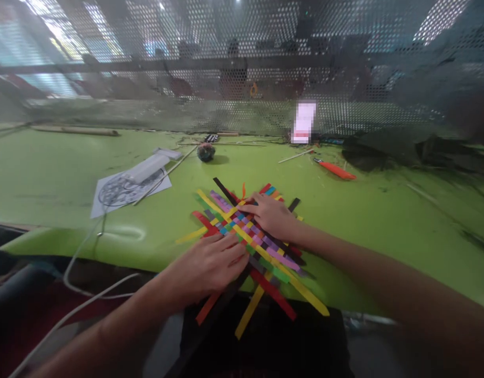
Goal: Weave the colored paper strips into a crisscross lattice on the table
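Observation:
A woven mat of coloured paper strips (261, 247) in yellow, red, purple, green and black lies at the near edge of the green table (48, 178). My left hand (208, 262) lies flat on the mat's near left part, fingers stretched out. My right hand (271, 215) rests palm down on the mat's far part, its fingers extended toward the left over the weave. Loose strip ends stick out past the table edge toward me.
A printed paper sheet (127, 189) with a white folded piece lies at the left. A small dark ball (206, 151) sits behind the mat, and an orange-handled tool (336, 169) lies at the right. A white cable (84, 262) hangs off the near edge. Mesh screen at the back.

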Available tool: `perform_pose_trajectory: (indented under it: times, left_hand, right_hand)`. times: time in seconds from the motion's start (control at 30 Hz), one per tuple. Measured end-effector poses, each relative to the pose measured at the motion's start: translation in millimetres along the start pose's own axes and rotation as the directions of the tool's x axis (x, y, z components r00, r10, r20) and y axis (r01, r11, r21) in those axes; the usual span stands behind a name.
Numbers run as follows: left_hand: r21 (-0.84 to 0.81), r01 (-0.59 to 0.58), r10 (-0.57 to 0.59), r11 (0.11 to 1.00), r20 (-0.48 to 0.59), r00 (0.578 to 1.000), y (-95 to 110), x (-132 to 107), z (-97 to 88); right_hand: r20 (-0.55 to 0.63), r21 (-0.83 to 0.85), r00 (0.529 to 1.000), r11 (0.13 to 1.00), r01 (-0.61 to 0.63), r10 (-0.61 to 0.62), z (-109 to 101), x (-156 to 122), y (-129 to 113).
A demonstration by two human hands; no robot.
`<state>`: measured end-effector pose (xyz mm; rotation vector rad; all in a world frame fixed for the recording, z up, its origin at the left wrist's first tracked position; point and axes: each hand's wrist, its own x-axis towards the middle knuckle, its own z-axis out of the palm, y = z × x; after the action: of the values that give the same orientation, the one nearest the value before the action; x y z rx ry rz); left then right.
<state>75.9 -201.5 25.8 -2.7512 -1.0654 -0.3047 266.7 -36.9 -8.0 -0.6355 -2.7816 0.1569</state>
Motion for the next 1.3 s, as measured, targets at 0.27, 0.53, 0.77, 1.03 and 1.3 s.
perform_pose_trajectory:
  times: [0.27, 0.53, 0.77, 1.03, 1.3]
  left_hand:
    - [-0.002, -0.023, 0.023, 1.000, -0.038, 0.999, 0.1, -4.0, 2.8]
    - [0.008, 0.000, 0.001, 1.000, -0.092, 0.996, 5.4, -7.5, -5.5]
    - [-0.029, 0.450, -0.448, 0.893, -0.174, 0.877, -27.3, -46.9, -24.9]
    - [-0.230, 0.624, -0.639, 0.747, 0.008, 0.769, -51.4, -45.6, -2.1]
    - [-0.314, 0.618, -0.640, 0.721, 0.042, 0.767, -36.2, -43.9, -5.8]
  right_hand:
    - [0.001, -0.003, 1.000, 1.000, -0.002, 0.002, -1.6, -0.3, -1.3]
    - [0.011, -0.020, 1.000, 0.999, -0.026, 0.026, -1.4, -1.6, -1.6]
    - [0.019, -0.003, 0.999, 0.999, -0.039, 0.039, -1.6, 0.8, -0.7]
    - [0.040, 0.023, 0.998, 0.998, -0.055, 0.054, -5.8, 1.0, -2.8]
    - [0.037, 0.056, 0.997, 0.996, -0.063, 0.061, -5.7, 1.7, -2.3]
